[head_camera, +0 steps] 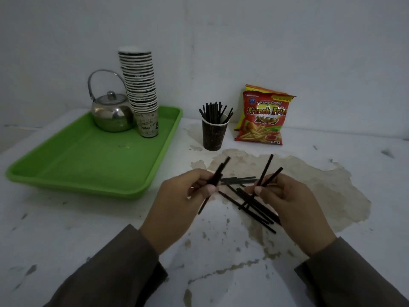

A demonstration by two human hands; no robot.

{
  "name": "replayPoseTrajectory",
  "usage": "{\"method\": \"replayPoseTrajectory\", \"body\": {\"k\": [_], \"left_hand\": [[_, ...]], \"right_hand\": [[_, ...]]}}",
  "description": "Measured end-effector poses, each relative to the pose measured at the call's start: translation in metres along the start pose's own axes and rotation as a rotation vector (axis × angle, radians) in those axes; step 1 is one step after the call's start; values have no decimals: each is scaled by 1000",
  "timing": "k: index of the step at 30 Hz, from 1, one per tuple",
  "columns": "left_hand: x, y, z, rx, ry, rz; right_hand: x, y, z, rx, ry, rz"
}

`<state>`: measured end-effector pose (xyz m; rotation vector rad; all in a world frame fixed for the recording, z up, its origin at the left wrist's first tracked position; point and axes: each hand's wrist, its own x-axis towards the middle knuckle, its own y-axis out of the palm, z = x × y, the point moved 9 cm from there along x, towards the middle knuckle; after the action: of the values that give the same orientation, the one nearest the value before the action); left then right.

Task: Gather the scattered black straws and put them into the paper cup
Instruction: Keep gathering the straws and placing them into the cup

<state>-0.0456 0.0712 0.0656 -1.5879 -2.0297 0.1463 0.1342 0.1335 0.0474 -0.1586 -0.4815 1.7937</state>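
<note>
On the stained worktop [332, 165], I judge the job roughly half done: the paper cup [214, 135], upright beyond my hands, already bristles with black straws [215, 113]. A loose pile of straws [254, 207] lies between my hands. My left hand [183, 196] pinches a few straws; my right hand [292, 198] grips two more, none yet cupped.

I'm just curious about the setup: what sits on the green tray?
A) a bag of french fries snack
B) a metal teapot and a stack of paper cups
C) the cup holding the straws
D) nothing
B: the metal teapot and the stack of paper cups stand at the far end of the green tray.
</note>
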Motion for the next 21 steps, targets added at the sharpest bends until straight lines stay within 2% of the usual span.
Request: {"method": "replayPoseTrajectory", "body": {"k": [3,6,15,21], "left_hand": [[10,-11,4,-242,-115,-49],[28,-19,-3,-368,-107,-71],[132,-60,-44,-221,105,-245],[188,-62,-38,-107,147,-294]], "right_hand": [[8,3,8,113,17,49],[25,3,27,93,-19,48],[118,-11,114,2,-244,-177],[172,-4,117,-102,-252,-285]]}}
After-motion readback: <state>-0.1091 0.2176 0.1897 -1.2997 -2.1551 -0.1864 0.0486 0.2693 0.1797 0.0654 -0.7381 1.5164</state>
